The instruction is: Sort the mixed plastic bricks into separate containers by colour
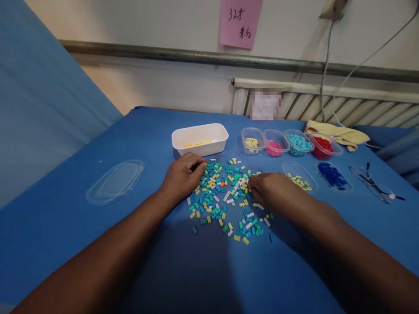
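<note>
Both hands (183, 176) (270, 188) flank the scattered small bricks (225, 196) between them.

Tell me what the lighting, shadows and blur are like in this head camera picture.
Head view: soft, even light; the blue table shows no hard glare. The forearms cast a dark shadow on the near cloth. Left hand, right hand and the small bricks are fairly sharp. A pixelated patch hides something at the wall. Edges bow slightly.
</note>
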Available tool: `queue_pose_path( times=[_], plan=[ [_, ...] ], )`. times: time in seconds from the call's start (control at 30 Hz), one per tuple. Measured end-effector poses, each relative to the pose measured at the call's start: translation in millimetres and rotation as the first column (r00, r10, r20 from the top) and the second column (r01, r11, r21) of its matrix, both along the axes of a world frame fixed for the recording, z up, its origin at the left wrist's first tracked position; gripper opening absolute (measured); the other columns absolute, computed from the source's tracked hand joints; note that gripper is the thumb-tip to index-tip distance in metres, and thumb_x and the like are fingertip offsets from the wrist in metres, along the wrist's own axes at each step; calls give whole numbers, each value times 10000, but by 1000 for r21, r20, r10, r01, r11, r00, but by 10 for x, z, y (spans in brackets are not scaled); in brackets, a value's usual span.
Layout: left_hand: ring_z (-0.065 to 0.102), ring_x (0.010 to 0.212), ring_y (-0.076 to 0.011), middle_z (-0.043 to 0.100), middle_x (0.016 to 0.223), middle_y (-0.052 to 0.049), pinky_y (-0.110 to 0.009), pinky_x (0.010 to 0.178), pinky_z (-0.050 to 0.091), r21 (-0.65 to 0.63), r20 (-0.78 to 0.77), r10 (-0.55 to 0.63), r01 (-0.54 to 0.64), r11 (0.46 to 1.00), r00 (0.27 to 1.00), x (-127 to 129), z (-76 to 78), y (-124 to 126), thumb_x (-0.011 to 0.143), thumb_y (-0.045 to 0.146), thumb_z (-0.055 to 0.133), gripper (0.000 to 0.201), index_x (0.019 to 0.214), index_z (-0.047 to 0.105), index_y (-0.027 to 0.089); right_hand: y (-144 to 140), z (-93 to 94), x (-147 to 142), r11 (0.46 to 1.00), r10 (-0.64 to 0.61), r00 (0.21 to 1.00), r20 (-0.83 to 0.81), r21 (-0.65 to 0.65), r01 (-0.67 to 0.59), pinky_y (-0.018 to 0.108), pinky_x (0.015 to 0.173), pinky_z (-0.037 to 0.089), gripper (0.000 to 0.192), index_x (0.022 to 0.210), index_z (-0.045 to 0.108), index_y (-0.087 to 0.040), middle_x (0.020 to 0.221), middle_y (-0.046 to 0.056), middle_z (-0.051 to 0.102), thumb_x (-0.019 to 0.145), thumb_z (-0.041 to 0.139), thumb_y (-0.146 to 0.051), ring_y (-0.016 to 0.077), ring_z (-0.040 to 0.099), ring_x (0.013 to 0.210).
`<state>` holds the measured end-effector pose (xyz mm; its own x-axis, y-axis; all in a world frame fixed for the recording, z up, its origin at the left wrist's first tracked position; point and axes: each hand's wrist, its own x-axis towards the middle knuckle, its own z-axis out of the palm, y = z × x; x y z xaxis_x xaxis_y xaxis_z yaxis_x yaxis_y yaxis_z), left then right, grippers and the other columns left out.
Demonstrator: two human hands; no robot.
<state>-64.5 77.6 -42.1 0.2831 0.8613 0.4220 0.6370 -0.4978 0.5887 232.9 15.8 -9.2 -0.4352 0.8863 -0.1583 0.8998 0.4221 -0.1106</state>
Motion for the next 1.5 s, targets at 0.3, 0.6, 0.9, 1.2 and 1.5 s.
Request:
queue_pose_path(
  times=[0.3,0.6,0.9,1.2,1.5],
  plan=[
    [743,928,-218,789,973,-52,-356,883,564,38,4,-12,12,999,1000,26,7,-17,1011,334,634,235,1007,823,195,66,219,264,977,119,979,-165,-155,-145,298,672,345,213,919,737,-218,883,35,759,992,548,-152,171,639,759],
    [752,951,-221,798,995,-54,-364,898,569,34,12,-19,19,999,1000,42,32,-42,1010,330,634,228,1010,820,199,43,198,200,976,103,984,-145,-178,-128,295,714,388,135,1041,781,-215,994,65,800,987,659,-236,210,702,866],
    [749,945,-221,803,994,-55,-368,887,573,46,18,-10,10,999,1000,39,13,-34,1010,322,629,228,1007,823,202,-17,138,129,995,63,979,-193,-61,-76,278,703,384,237,1055,779,-215,946,35,782,914,625,-104,176,671,791],
    [749,935,-216,799,985,-54,-362,882,575,70,23,-35,34,997,999,39,-11,-31,1017,318,641,211,1009,817,202,-31,61,44,989,140,984,-111,-27,-144,277,784,429,246,1091,793,-198,1043,92,772,1003,571,-138,197,704,915],
    [749,953,-218,797,995,-54,-371,892,575,45,13,-35,35,998,999,40,-19,-36,1021,335,635,220,1022,816,210,-79,181,10,992,87,996,23,-90,-85,288,755,406,207,1045,763,-201,1015,97,766,998,570,-141,202,703,879]
  ],
)
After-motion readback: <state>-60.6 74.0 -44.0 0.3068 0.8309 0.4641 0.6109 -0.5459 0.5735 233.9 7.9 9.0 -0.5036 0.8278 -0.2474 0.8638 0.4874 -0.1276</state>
